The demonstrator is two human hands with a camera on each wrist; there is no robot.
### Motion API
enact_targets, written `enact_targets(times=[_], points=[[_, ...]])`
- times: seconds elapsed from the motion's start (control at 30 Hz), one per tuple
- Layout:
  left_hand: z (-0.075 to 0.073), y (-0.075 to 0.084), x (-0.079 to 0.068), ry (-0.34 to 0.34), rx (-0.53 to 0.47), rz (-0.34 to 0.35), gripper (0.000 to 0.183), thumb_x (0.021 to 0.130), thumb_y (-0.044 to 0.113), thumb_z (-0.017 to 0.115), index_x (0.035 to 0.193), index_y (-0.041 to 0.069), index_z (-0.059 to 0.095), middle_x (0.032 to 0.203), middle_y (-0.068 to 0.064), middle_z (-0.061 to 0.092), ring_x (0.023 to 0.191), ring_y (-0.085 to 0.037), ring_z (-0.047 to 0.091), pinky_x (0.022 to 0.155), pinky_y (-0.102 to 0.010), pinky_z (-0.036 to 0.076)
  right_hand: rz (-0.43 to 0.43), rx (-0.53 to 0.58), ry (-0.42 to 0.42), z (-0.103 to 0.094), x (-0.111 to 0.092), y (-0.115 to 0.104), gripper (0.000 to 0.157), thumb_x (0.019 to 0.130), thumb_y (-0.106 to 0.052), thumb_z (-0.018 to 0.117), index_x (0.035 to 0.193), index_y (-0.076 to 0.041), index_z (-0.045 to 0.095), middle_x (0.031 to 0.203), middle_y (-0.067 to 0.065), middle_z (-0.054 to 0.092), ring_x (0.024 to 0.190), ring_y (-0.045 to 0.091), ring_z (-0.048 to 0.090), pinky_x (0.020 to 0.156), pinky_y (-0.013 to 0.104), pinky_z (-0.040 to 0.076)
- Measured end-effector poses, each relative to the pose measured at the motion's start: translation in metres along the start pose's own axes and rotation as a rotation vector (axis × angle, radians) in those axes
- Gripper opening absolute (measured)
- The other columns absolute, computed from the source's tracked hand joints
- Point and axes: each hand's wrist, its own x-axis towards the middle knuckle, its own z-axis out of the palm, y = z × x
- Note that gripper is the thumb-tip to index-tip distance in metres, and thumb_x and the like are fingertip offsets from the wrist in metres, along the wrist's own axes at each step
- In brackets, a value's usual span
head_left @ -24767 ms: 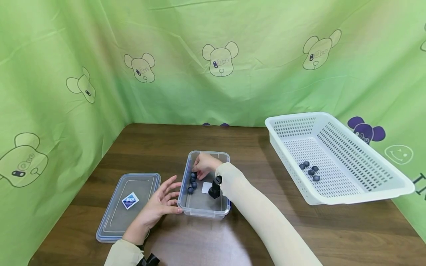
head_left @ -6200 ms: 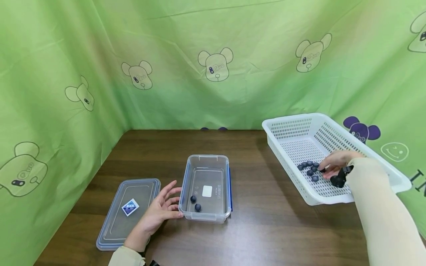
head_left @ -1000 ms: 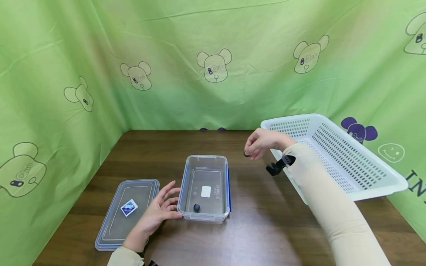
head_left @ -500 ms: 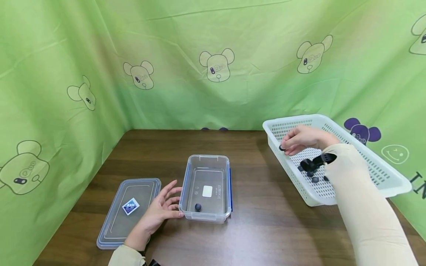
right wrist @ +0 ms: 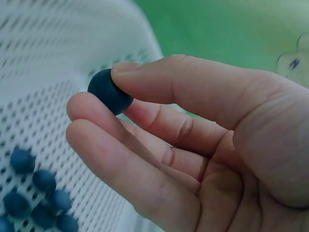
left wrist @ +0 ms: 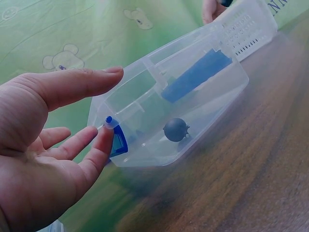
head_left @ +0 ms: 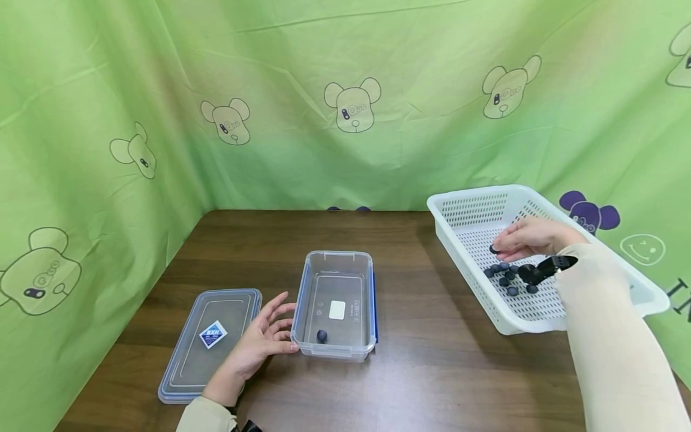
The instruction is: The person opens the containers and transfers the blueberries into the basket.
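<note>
My right hand (head_left: 526, 237) is over the white basket (head_left: 469, 288), pinching a dark blueberry (right wrist: 110, 92) between thumb and fingertips. Several other blueberries (head_left: 511, 291) lie on the basket floor below it, partly hidden by the wrist camera. My left hand (head_left: 261, 336) rests beside the clear plastic container (head_left: 345, 349), its fingers loosely spread and the fingertips at the container's left wall. One blueberry (left wrist: 175, 129) sits inside that container, near its front end; the crown on the berry shows in the left wrist view.
A clear lid (head_left: 189, 360) with a blue rim and a blue label lies on the wooden table (head_left: 432, 384), left of the left hand. A green printed cloth (head_left: 291, 156) hangs behind and at both sides.
Over the last second my right hand carries a blueberry rightward to above the basket. Earlier, the container held several blueberries and the basket fewer. The left hand stays by the container.
</note>
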Motion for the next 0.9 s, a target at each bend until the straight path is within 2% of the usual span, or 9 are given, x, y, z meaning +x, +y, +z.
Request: enact_targets(times=[0.17,0.33,0.53,0.9], points=[[0.000,0.000,0.000,0.002,0.003,-0.014,0.109,0.071,-0.016,0.078,0.155,-0.008,0.008,0.147,-0.036,0.026,0.109,-0.019,0.056,0.087,-0.027,0.054,0.075,0.054,-0.028,-0.010,0.004,0.021,0.019,0.097,0.004,0.054,0.093,-0.004,0.071,0.089,0.009,0.072,0.082,0.017,0.072,0.083,0.031,0.057],[-0.001,-0.001,0.001,0.001,0.011,-0.013,0.108,0.071,-0.016,0.078,0.155,-0.007,0.009,0.147,-0.035,0.026,0.109,-0.020,0.055,0.087,-0.027,0.054,0.143,0.081,0.033,-0.008,0.007,0.035,0.014,0.094,0.003,0.059,0.089,-0.003,0.071,0.084,0.011,0.072,0.078,0.019,0.072,0.079,0.030,0.058],[-0.001,-0.001,0.001,-0.004,0.012,0.002,0.108,0.072,-0.014,0.079,0.154,-0.008,0.009,0.146,-0.035,0.027,0.110,-0.019,0.055,0.087,-0.026,0.054,0.207,0.054,0.092,-0.001,0.012,0.043,0.012,0.092,0.003,0.061,0.086,-0.001,0.071,0.075,0.012,0.071,0.068,0.016,0.071,0.070,0.026,0.059],[-0.001,0.000,0.001,0.001,0.019,-0.001,0.108,0.072,-0.015,0.078,0.154,-0.007,0.010,0.147,-0.035,0.027,0.110,-0.021,0.055,0.087,-0.027,0.054,0.214,-0.020,0.086,-0.002,0.013,0.042,0.013,0.093,0.001,0.061,0.085,0.001,0.071,0.073,0.009,0.071,0.067,0.015,0.070,0.068,0.023,0.058]])
